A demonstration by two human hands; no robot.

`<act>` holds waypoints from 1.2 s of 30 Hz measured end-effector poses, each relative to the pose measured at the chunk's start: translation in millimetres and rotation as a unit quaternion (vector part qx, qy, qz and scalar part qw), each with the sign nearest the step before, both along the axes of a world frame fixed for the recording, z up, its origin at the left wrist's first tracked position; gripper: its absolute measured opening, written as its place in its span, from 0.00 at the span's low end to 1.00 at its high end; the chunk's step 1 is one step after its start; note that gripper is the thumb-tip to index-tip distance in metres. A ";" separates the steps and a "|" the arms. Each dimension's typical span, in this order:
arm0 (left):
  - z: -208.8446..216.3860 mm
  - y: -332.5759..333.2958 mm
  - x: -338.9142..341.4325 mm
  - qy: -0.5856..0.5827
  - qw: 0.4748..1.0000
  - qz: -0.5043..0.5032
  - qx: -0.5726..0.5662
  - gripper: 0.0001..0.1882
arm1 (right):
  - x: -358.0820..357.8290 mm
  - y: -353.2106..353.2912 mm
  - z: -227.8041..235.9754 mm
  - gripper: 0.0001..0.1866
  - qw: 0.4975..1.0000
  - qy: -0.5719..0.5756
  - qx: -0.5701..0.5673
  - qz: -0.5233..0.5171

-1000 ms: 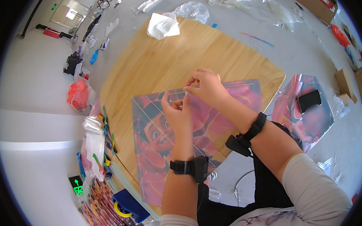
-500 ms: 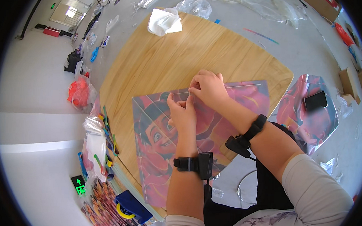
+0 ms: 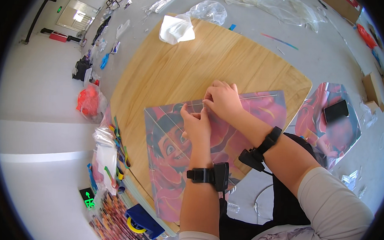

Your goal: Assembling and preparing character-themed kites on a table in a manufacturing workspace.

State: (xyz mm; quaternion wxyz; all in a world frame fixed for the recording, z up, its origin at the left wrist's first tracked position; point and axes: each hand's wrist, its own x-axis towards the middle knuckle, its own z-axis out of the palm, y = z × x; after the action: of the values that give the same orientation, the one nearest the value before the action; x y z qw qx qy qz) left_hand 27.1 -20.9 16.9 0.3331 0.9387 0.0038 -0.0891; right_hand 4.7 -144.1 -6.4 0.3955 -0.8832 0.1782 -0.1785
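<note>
A large printed sheet (image 3: 167, 192) with a cartoon figure in pink and dark colours lies on the wooden table (image 3: 181, 68), kite-like in look. Thin pale rods run across it and along its far edge. At the middle of that edge my left hand (image 3: 197, 124) rests with bent fingers, its thumb close to the other hand's fingertips. My right hand (image 3: 224, 99) comes in from the right, thumb and fingers pinched at the same spot by the rod. Whatever small piece is between the fingertips is hidden. Both wrists carry black strapped devices.
White crumpled tissue (image 3: 177, 30) sits at the table's far edge. A second printed sheet (image 3: 314, 106) with a black phone (image 3: 336, 111) on it lies to the right. At lower left are a blue and yellow tape dispenser (image 3: 142, 221) and many thin sticks (image 3: 112, 219). Plastic bags (image 3: 208, 11) litter the floor.
Both hands stay pinched at the same spot on the sheet's far edge. The whole view has shifted slightly, so things appear a little lower and mostly further right.
</note>
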 end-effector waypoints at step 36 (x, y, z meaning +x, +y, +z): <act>2.1 24.5 -20.9 -0.297 0.883 -0.317 0.175 0.22 | 5.0 -11.8 -5.7 0.08 0.995 -0.055 -0.001 -0.086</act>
State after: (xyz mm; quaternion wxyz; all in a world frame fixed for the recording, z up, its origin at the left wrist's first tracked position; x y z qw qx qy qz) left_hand 6.1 3.6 19.1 0.1026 0.9154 -0.3773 0.0957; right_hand 9.7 -155.9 -12.1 0.3867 -0.8539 0.2317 -0.2602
